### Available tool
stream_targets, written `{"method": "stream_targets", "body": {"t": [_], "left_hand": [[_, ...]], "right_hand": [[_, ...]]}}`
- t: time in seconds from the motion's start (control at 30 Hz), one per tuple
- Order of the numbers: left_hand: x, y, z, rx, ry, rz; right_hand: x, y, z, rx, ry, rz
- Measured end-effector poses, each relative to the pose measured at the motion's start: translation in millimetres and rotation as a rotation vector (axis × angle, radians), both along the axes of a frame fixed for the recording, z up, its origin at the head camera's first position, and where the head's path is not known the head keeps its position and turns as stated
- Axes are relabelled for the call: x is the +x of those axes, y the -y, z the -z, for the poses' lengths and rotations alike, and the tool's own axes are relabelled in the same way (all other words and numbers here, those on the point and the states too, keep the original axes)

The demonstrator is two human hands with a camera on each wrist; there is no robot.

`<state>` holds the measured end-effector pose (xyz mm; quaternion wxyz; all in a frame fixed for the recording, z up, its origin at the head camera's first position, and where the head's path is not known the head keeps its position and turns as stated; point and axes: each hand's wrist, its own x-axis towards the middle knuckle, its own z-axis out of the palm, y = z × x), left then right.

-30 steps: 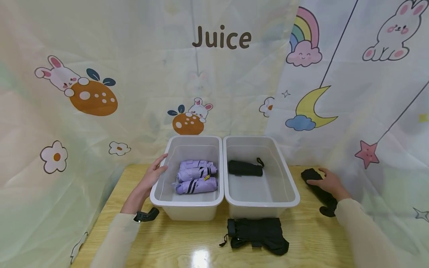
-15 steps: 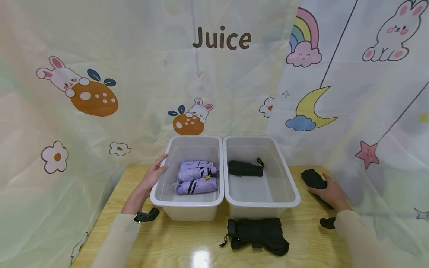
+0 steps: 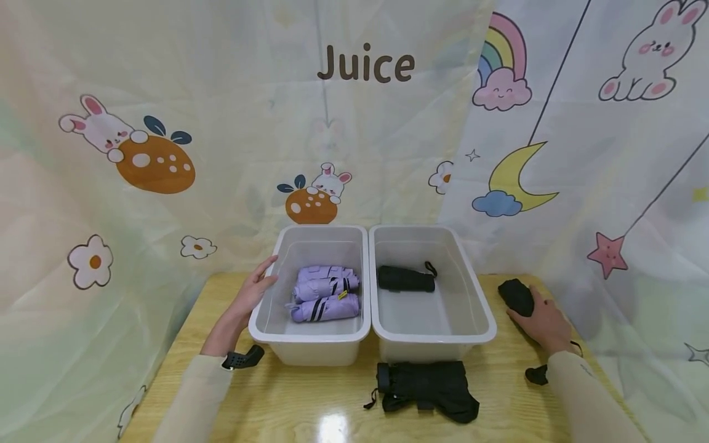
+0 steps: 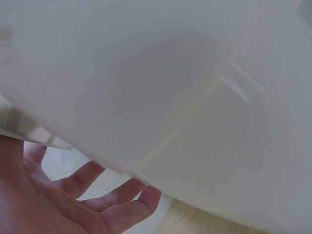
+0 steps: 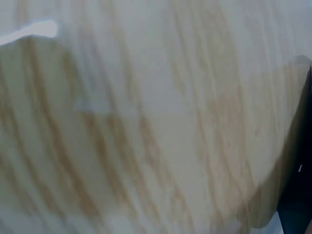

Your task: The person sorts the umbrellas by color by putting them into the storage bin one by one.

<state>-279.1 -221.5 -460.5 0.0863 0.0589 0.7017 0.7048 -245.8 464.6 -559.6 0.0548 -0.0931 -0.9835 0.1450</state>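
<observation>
My left hand [image 3: 252, 292] rests against the left rim of the left white bin [image 3: 310, 338], and in the left wrist view its fingers [image 4: 129, 200] lie loosely bent along the bin wall. Inside that bin lie 3 folded lilac umbrellas [image 3: 327, 307] with dark stripes. At the table's right side my right hand [image 3: 545, 320] grips a black folded umbrella [image 3: 516, 297], thumb on its near side and fingers over it. The hand hides much of it. The right wrist view shows mostly blurred tabletop, with a dark shape at its right edge.
The right white bin [image 3: 434, 338] stands beside the left one and holds a black folded umbrella [image 3: 406, 279]. Another black umbrella [image 3: 426, 387], loosely folded, lies on the wooden table [image 3: 288, 400] in front. A printed curtain [image 3: 238, 154] hangs close behind.
My right hand has closed round the black umbrella at the right and shifted it slightly, with a strap now showing near the wrist. The left hand and bins have stayed put.
</observation>
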Motion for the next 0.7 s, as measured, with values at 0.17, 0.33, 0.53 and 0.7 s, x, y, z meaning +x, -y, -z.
{"method": "stream_targets", "body": {"t": [0.17,0.33,0.53,0.7], "left_hand": [[0.9,-1.1,0.3,0.007,0.006,0.009],[2.0,-0.7,-0.2,-0.010,-0.003,0.009],[-0.6,0.1,-0.9,-0.026,0.003,-0.010],[-0.8,-0.5,-0.6,-0.014,0.010,-0.001]], "right_hand": [[-1.0,-3.9,3.0,-0.023,-0.003,-0.021],[-4.4,-9.5,6.5,-0.121,-0.035,0.004],[-4.4,-12.1,-8.0,-0.195,-0.053,-0.009],[-5.2,-12.3,-27.4,-0.214,-0.068,-0.033]]}}
